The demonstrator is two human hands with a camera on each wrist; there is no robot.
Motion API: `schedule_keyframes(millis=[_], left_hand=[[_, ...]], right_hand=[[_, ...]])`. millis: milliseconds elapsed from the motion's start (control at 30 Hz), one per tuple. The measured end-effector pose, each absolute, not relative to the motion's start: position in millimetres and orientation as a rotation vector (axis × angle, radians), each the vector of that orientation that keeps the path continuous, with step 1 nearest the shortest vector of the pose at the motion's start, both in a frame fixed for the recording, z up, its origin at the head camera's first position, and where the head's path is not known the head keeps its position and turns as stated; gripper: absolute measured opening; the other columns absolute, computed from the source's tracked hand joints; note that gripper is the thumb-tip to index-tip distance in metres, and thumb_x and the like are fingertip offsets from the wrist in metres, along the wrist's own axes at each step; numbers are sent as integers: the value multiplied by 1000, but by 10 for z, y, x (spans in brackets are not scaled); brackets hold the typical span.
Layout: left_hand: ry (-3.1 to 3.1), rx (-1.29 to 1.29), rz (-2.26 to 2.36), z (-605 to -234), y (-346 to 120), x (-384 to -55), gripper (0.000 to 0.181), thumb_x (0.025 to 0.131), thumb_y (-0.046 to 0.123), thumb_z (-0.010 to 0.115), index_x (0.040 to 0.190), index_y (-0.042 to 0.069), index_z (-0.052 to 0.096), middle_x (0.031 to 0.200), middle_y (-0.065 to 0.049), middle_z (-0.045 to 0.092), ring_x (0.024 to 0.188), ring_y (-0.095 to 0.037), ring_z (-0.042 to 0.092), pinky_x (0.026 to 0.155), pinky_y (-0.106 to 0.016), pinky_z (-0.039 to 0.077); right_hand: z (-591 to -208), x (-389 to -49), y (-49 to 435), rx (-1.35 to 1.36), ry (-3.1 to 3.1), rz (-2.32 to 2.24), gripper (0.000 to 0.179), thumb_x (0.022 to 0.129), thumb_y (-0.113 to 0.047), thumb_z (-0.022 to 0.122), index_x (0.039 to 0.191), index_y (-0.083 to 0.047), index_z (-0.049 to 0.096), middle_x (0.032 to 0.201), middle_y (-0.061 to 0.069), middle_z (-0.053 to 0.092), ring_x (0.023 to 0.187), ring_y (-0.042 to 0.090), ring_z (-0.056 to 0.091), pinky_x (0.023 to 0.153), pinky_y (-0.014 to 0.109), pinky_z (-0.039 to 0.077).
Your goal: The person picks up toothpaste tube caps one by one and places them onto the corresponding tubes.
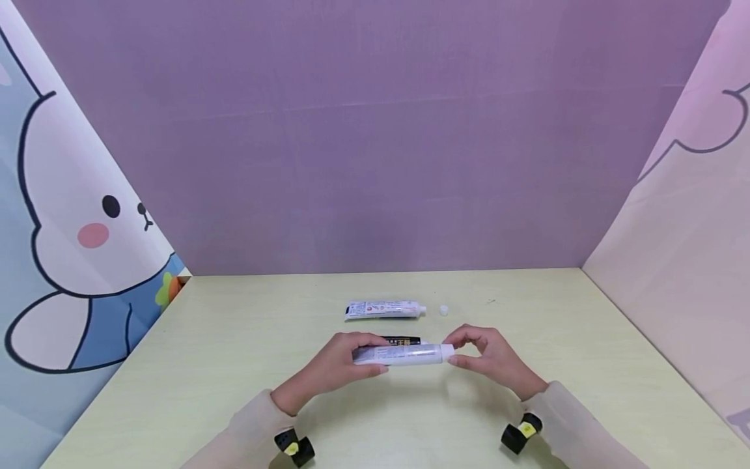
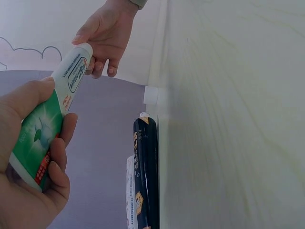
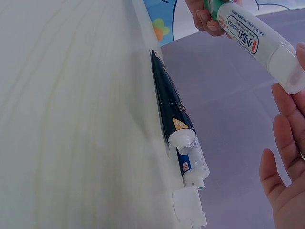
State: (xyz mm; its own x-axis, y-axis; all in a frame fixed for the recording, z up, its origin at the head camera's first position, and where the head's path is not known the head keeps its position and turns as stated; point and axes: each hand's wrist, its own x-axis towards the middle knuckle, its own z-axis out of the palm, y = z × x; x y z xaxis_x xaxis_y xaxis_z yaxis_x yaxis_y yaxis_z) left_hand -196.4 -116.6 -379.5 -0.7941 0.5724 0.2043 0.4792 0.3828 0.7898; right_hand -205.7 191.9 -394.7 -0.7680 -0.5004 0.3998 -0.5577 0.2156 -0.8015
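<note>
My left hand [image 1: 342,357] grips a green-and-white toothpaste tube [image 2: 55,107] around its flat tail half, thumb on one side and fingers curled on the other. The tube is held above the table, its white cap [image 3: 288,69] pointing right. At that cap, my right hand [image 1: 489,355] pinches with thumb and index finger, the other fingers loosely bent. Behind the held tube lies a black toothpaste tube [image 3: 169,100], partly hidden in the head view. Farther back, a white toothpaste tube [image 1: 383,310] shows its uncapped nozzle, with a small loose white cap [image 1: 443,311] to its right.
The pale wooden table [image 1: 234,339] runs back to a purple wall panel [image 1: 375,143]. A rabbit-printed panel [image 1: 88,247] stands at the left side and a pale pink one [image 1: 691,273] at the right.
</note>
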Motion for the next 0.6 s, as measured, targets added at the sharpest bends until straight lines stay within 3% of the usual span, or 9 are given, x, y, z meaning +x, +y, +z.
schedule_keyframes(millis=[167,400,600], left_hand=[[2527,956,1389,-3800,-1166,-1971,32,83,28,72,112,16,67,110,-1,65,86,-11,56,72,-24,47],[2529,945,1375,-3814,-1169,-1973,33,83,27,73,113,14,67,111,-1,65,87,-11,56,73,-24,46],[2526,955,1374,-3808,-1161,-1971,33,84,26,72,114,14,66,111,0,65,87,-11,56,73,-24,46]], right_hand=[[-3950,-2058,1925,1044,-2411,1631,18,83,0,68,101,0,64,99,-7,65,87,13,54,79,31,44],[-3933,-2083,1953,1069,-2385,1615,18,85,2,64,103,-2,64,99,8,66,91,16,57,80,34,45],[-3923,-2114,1981,1057,-2388,1602,18,86,1,64,103,-1,64,98,10,66,92,19,58,81,31,45]])
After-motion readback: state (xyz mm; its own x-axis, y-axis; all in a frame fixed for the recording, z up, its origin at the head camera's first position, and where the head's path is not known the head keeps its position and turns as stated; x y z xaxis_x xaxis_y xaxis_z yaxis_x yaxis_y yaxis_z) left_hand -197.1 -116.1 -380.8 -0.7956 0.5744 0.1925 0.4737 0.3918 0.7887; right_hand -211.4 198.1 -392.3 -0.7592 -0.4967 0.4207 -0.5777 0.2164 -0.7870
